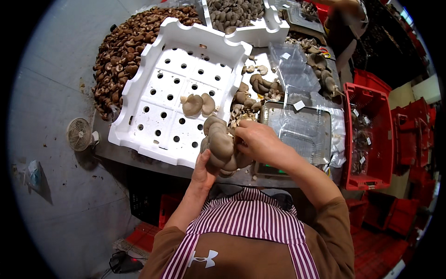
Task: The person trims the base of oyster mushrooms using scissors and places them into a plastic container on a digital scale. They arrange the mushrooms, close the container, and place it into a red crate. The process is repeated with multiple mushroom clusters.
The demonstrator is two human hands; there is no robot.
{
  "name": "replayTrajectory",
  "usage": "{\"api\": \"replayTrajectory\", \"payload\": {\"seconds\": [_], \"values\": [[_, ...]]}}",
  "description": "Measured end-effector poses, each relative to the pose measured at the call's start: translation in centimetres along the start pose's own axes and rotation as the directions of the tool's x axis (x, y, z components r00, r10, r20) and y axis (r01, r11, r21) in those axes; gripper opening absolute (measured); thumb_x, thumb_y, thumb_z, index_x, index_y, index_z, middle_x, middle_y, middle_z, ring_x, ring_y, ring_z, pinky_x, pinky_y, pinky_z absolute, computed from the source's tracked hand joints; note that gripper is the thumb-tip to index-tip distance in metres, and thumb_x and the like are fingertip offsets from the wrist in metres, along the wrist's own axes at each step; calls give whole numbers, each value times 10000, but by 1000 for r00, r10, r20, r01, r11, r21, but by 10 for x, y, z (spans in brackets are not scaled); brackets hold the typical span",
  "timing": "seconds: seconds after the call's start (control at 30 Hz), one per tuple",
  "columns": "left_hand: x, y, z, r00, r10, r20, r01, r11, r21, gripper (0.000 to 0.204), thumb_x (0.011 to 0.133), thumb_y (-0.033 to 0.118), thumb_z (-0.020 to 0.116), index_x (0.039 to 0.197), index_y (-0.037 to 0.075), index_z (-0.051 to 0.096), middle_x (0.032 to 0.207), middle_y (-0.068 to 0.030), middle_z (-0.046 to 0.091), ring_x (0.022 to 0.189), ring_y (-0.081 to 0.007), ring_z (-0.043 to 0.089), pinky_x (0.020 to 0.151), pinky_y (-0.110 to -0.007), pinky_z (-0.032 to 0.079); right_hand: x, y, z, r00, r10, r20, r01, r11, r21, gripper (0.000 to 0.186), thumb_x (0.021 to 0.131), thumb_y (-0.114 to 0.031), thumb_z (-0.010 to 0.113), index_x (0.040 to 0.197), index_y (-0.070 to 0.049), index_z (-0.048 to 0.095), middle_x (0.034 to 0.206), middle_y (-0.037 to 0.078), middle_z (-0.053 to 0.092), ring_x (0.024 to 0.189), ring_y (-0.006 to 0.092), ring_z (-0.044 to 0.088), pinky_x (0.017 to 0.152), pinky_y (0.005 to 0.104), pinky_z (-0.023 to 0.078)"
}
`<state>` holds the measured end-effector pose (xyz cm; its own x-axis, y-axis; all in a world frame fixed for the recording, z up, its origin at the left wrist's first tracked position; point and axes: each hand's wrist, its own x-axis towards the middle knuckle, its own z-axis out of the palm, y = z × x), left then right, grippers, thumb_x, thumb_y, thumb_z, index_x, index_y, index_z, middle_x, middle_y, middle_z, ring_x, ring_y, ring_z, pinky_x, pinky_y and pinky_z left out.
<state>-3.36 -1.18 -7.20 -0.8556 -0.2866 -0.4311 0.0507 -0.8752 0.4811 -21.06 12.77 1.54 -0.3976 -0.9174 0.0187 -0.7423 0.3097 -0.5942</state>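
My left hand [203,169] holds a large cluster of grey-brown oyster mushrooms [219,142] from below, over the front right part of a white perforated foam crate [139,135]. My right hand [248,139] grips the right side of the cluster, its fingertips partly hidden among the caps. Two loose mushrooms [193,105] lie on the crate's bottom. Right of the crate are trimmed pieces and loose clusters [262,83]. Clear plastic trays [292,67] and a metal-rimmed scale [297,135] with clear plastic on it lie to the right.
A heap of brown mushrooms [121,60] covers the back left, beside a small fan [80,136]. Another foam crate [274,30] holds oyster mushrooms at the back. Red crates [367,181], one holding packs, stand at the right. A co-worker's arm [353,14] shows at the top right.
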Motion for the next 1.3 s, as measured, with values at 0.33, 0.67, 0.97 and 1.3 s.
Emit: {"api": "replayTrajectory", "payload": {"seconds": [0.33, 0.67, 0.97, 1.3], "values": [[-3, 19, 0, 997, 78, 23, -76, 995, -57, 771, 812, 249, 789, 1436, 38, 391, 1358, -113, 543, 1250, -260, 552, 1106, -410, 435, 6, 17, -2, 849, 51, -525, -16, 997, 71, 142, 908, -85, 608, 1012, 12, 607, 972, 166, 629, 889, 358, 612, 765, 434, 497], [21, 36, 67, 994, 89, 67, -111, 756, 645, 725, 815, 194, 810, 1403, -11, 440, 1292, -130, 559, 1217, -201, 536, 1036, -339, 449, -10, 35, 56, 937, 323, 131, -187, 149, 971, 872, 966, -707, 378, 1544, -63, 275, 1516, 130, 401, 1410, 253, 377, 1168, 390, 283], [3, 44, 89, 977, 30, 210, -186, 600, 778, 726, 869, 140, 715, 1494, 40, 360, 1458, -146, 446, 1338, -262, 455, 1027, -381, 475, -37, 71, 85, 894, 368, 256, 31, -621, 783, 897, 946, -713, 392, 1474, 12, 383, 1470, 188, 471, 1343, 324, 487, 1132, 491, 391], [-9, 56, 66, 978, 138, 155, -207, 611, 764, 430, 896, 70, 648, 1314, 35, 553, 1306, -76, 592, 1126, -162, 587, 883, -282, 533, -37, 46, 87, 847, 422, 323, 35, -651, 759, 808, 976, -677, 375, 1492, -55, 385, 1484, 185, 462, 1350, 356, 472, 1130, 514, 383]]}}
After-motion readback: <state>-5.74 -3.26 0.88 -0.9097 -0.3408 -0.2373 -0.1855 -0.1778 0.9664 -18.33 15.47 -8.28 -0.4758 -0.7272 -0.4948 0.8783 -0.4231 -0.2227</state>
